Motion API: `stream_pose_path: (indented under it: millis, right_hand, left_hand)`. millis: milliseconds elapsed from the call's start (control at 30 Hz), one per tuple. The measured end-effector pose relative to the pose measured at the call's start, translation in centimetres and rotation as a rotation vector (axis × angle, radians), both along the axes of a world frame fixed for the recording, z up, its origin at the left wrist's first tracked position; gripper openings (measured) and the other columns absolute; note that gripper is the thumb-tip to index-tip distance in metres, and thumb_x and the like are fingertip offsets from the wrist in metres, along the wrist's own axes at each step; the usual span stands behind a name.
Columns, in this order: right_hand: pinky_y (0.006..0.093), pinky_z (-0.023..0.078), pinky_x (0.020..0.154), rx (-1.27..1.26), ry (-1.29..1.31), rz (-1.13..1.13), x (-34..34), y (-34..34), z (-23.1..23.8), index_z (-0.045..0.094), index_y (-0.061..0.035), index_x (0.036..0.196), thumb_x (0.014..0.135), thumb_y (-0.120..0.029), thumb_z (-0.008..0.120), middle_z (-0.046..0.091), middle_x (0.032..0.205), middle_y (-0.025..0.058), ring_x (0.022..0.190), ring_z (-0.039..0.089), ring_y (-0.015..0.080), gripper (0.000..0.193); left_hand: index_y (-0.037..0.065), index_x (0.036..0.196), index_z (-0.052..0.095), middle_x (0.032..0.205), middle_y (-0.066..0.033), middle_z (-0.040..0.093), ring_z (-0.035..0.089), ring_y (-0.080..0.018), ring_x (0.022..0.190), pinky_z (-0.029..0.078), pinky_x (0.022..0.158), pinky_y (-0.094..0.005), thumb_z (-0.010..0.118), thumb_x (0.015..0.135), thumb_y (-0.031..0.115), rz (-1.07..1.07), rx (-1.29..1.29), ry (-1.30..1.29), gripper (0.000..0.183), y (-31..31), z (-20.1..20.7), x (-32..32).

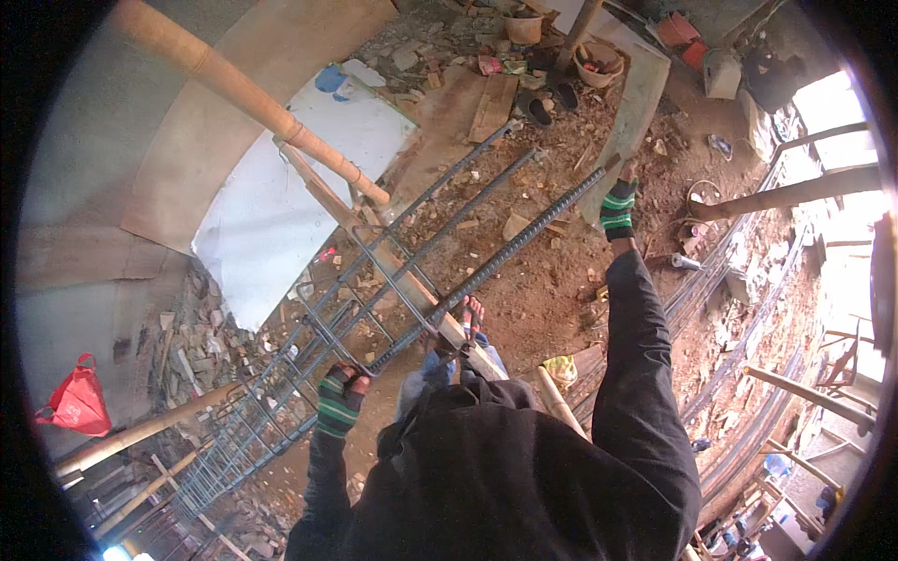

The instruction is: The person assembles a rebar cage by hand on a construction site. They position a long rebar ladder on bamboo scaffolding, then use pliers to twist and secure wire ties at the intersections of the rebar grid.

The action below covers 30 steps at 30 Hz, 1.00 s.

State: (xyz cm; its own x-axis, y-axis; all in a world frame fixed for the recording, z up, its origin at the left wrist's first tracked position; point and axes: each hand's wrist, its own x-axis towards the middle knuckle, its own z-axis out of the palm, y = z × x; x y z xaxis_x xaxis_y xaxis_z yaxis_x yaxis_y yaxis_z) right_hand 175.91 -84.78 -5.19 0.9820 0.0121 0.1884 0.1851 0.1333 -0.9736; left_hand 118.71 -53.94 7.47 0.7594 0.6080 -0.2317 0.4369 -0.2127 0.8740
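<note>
A thick ribbed rebar (524, 238) slants from lower left to upper right in front of me, along the near side of a rebar cage (309, 346) with square stirrups. At its lower end my left hand (340, 400), in a green-and-black striped glove with bare fingertips, is curled around the bar beside a stirrup corner. With my arm stretched out, my right hand (621, 201), gloved alike, is at the bar's far end. Its fingers are small and partly hidden, so their grip is unclear. A wooden beam (407, 294) passes under the cage, near my foot (474, 313).
A bamboo pole (253, 103) slants in at upper left above a white sheet (281, 206). Baskets (599, 65) and dark shoes (535, 110) are at the far side. Long bars (720, 271) lie on the rubble-strewn ground to the right. A red bag (79, 397) is at far left.
</note>
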Motion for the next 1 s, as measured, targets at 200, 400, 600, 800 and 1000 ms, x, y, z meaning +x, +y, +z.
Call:
stream_pose_path:
  millis: [200, 400, 600, 800, 1000]
  right_hand:
    - [0.0299, 0.046, 0.080, 0.075, -0.044, -0.011, 0.5, 2.9, -2.5, 0.062, 0.0009, 0.119, 0.098, -0.039, 0.062, 0.063, 0.099, 0.0010, 0.089, 0.055, 0.0124, 0.045]
    - [0.0322, 0.046, 0.082, 0.117, -0.095, 0.066, 0.3, 2.5, -6.1, 0.058, -0.0008, 0.124, 0.102, -0.030, 0.054, 0.062, 0.105, 0.0043, 0.096, 0.055, 0.0137, 0.037]
    - [0.0356, 0.046, 0.085, 0.641, -0.016, 0.381, 1.9, 1.3, -7.7, 0.057, -0.0052, 0.117, 0.101, -0.021, 0.056, 0.061, 0.103, 0.0035, 0.097, 0.056, 0.0170, 0.023]
    - [0.0398, 0.046, 0.088, -0.539, 0.107, 0.183, 2.8, -3.0, -4.0, 0.055, -0.0011, 0.122, 0.101, -0.024, 0.051, 0.061, 0.103, 0.0073, 0.097, 0.057, 0.0224, 0.031]
    - [0.0396, 0.047, 0.083, -0.714, 0.204, 0.236, 3.1, -5.0, 0.9, 0.057, -0.0017, 0.119, 0.099, -0.031, 0.052, 0.062, 0.097, 0.0084, 0.092, 0.058, 0.0229, 0.036]
  left_hand:
    - [0.002, 0.095, 0.063, 0.099, -0.0114, 0.064, 0.065, -0.0227, 0.093, 0.053, 0.081, -0.0348, 0.080, 0.078, 0.006, -0.062, 0.082, 0.007, 0.025, 0.1, 0.5, 0.1]
    - [0.000, 0.098, 0.068, 0.092, -0.0094, 0.068, 0.067, -0.0210, 0.083, 0.053, 0.076, -0.0334, 0.085, 0.074, 0.011, -0.151, 0.176, 0.143, 0.031, -0.2, 2.4, 1.4]
    - [0.004, 0.089, 0.065, 0.087, -0.0039, 0.068, 0.065, -0.0151, 0.080, 0.053, 0.072, -0.0299, 0.087, 0.075, 0.010, 0.023, 0.009, 0.027, 0.027, -1.2, 2.9, 2.5]
    - [0.003, 0.092, 0.066, 0.085, -0.0030, 0.066, 0.064, -0.0140, 0.079, 0.052, 0.071, -0.0298, 0.088, 0.075, 0.012, -0.039, 0.047, 0.097, 0.029, -0.5, 2.0, 1.8]
    - [0.002, 0.088, 0.066, 0.083, -0.0047, 0.066, 0.062, -0.0132, 0.075, 0.050, 0.068, -0.0295, 0.087, 0.076, 0.015, 0.012, 0.014, 0.034, 0.027, -1.0, 1.7, 1.8]
